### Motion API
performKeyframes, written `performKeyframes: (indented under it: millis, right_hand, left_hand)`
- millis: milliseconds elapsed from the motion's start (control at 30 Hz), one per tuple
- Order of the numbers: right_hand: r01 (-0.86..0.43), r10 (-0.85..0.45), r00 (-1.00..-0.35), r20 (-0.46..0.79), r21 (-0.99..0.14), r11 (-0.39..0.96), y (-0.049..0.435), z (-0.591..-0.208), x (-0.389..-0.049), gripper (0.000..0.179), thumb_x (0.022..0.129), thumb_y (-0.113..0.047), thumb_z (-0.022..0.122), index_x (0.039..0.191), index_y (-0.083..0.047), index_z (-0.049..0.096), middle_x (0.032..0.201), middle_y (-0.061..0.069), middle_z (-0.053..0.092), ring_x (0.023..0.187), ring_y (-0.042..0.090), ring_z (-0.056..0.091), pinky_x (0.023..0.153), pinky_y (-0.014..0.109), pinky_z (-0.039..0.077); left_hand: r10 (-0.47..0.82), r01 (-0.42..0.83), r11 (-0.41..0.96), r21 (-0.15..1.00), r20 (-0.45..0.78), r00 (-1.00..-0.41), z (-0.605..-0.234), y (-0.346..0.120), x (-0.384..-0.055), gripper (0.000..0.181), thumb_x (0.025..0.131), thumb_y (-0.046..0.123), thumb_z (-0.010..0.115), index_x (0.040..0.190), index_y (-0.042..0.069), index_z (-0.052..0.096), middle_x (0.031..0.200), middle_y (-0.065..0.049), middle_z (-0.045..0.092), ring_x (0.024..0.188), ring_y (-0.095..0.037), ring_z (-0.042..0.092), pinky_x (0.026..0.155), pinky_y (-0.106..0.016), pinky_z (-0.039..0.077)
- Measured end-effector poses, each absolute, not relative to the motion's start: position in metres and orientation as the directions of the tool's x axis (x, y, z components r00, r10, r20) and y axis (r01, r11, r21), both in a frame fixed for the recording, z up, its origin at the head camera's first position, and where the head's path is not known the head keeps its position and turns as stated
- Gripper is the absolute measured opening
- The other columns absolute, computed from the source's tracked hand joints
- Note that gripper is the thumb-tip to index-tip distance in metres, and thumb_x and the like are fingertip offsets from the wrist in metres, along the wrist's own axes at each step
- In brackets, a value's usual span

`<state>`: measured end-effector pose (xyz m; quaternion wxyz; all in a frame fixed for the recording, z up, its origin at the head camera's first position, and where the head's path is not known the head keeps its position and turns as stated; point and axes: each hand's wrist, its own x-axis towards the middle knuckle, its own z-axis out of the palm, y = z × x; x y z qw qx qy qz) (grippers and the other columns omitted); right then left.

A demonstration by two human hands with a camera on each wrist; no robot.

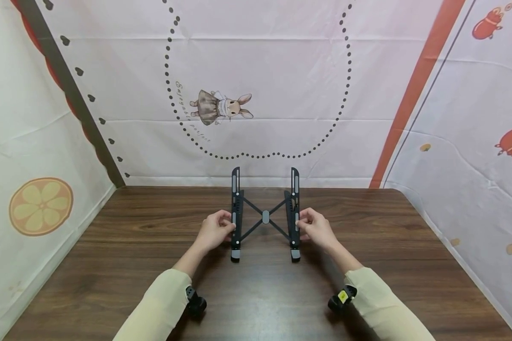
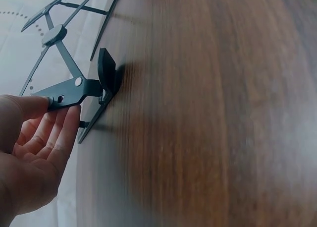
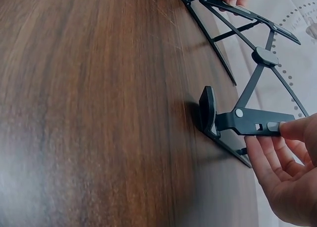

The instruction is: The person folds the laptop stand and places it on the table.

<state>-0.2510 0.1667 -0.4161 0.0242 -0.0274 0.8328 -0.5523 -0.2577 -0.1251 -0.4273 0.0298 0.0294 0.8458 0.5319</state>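
Observation:
A black folding laptop stand point(image 1: 266, 217) is spread out on the wooden table, its two side rails joined by crossed bars with a grey oval hub. My left hand point(image 1: 215, 229) pinches the left rail between thumb and fingers. On the other side, my right hand point(image 1: 317, 228) grips the right rail the same way. In the left wrist view, the left thumb lies on top of the rail and the fingers point(image 2: 62, 130) are beneath it. The right wrist view has the right fingers point(image 3: 275, 157) under the rail, near an upturned front lip point(image 3: 208, 108).
The brown wooden table point(image 1: 264, 298) reaches back to a white printed cloth point(image 1: 281, 94) hung behind it. Similar cloth panels flank both sides. A small black camera is strapped to each wrist, over or beside pale sleeves point(image 1: 162, 303).

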Motion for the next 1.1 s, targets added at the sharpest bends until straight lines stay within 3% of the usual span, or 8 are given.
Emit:
performKeyframes:
  millis: [1100]
  right_hand:
    - [0.008,-0.044,-0.999,-0.025,-0.939,0.344,0.151,-0.418,-0.254,0.019,0.089,-0.007,0.057,0.106,0.003,0.055,0.091,0.013,0.059,0.077,0.02,0.063,0.068,0.041,0.055]
  left_hand:
    - [0.016,-0.029,0.392,0.92,-0.038,-0.999,-0.428,-0.137,-0.256,0.02,0.086,0.004,0.061,0.106,0.006,0.058,0.082,-0.009,0.067,0.065,-0.016,0.063,0.059,-0.033,0.055]
